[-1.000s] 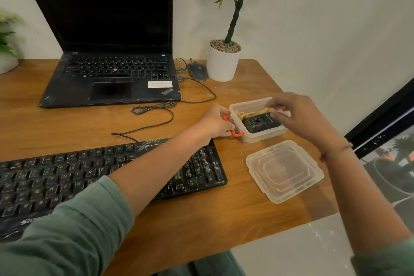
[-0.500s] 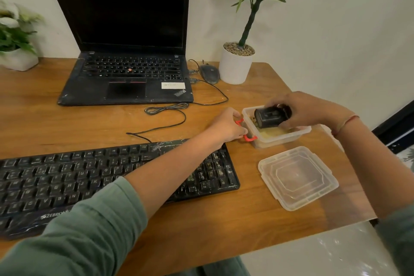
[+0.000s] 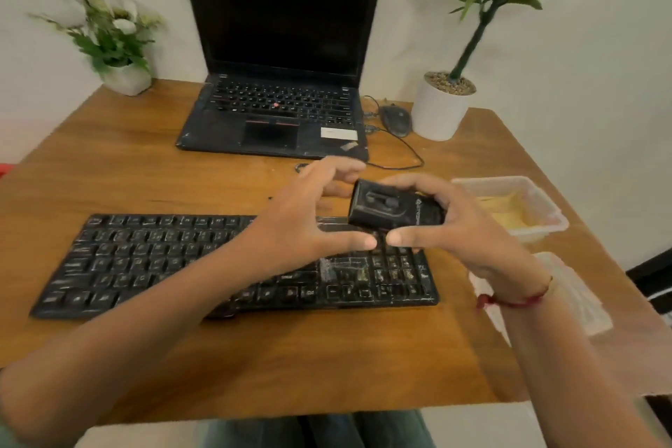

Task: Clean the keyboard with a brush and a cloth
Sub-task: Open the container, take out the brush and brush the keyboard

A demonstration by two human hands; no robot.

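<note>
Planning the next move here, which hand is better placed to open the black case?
Probably the left. The right hand grips the black case above the keyboard, so it is occupied steadying it. The left hand holds nothing, its fingers spread right beside the case's end.

Wooden desk (image 3: pixel 127 175) bears keyboard (image 3: pixel 145 258), laptop (image 3: pixel 276 113), mouse (image 3: pixel 395 119), tub (image 3: pixel 509 183).
</note>
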